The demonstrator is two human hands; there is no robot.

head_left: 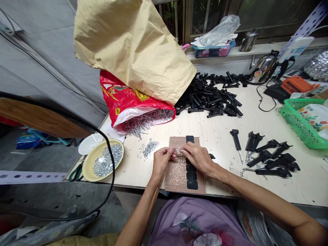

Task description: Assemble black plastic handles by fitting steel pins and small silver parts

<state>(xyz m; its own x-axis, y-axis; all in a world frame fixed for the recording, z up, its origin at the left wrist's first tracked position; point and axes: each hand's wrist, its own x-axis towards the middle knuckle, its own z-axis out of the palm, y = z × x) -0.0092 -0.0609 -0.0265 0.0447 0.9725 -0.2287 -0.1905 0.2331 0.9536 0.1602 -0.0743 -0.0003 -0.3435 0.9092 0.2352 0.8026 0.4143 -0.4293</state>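
Fingers (171, 153) of the left hand (161, 164): thumb and fingertips pinched together on one end of a thin metal pin (177, 150). Fingers of the right hand (199, 159): likewise drawn closed, at the pin's other end; far fingertips partly hidden.

Metal pin, one: held between the two hands, above the upper part of the brown board (176, 177).

Black pads, a column: on the right half of the board, partly covered by the right hand. Pale flecks: scattered on the board's left half.

Small shiny pieces (150, 148), loose heap: left of the board, near it.

Yellow dish (87, 164), holding more such pieces: farther left of the board. White dish (86, 144): just behind the yellow one.

Red bag (110, 87), its mouth full of metal pins: beyond the board, to its left. Tan sack (135, 48): above the bag.

Black plastic parts (210, 99), large pile: beyond the board, to its right.

Black parts with metal shafts (278, 159), a cluster: right of the board, well apart from it.

Green basket (294, 128): farthest right of the board.
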